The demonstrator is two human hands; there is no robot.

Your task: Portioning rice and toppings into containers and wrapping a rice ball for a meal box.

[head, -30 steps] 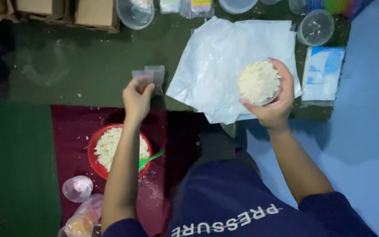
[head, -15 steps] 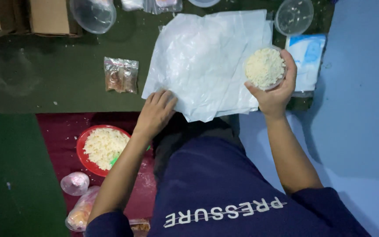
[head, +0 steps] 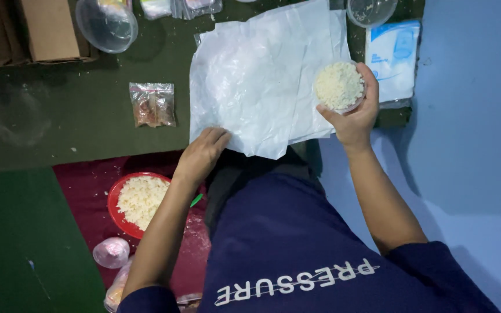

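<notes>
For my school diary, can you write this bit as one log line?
left hand: on white paper sheets | right hand: holding small rice cup | red rice bowl: near left arm

Floor-level food-packing spot, home or small shop

Cardboard boxes, clear plastic tubs, plastic sheets and a red bowl of rice lie on mats on the floor.
</notes>
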